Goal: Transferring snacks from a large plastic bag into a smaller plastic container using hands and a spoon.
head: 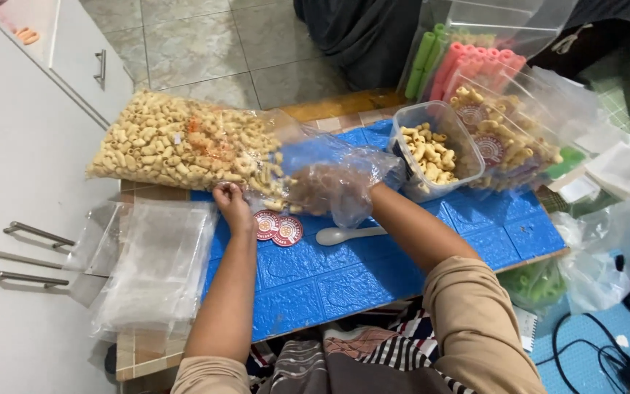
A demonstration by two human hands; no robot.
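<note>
head view. we see the large bag of tube snacks (184, 142) lying on its side at ten o'clock on the blue mat (315, 273), its long axis running from nine toward three o'clock, mouth at the three o'clock end. our left hand (231, 204), bare, is pinched shut on the bag's lower lip at about six o'clock of the mouth. our right hand (329, 186), in a loose clear glove, sits at the mouth itself, fingers curled among the snacks; we cannot tell whether they clamp any. the right hand is the nearer to the opening. the clear tub (439, 149) stands at two o'clock of it, the white spoon (348, 234) just below.
</note>
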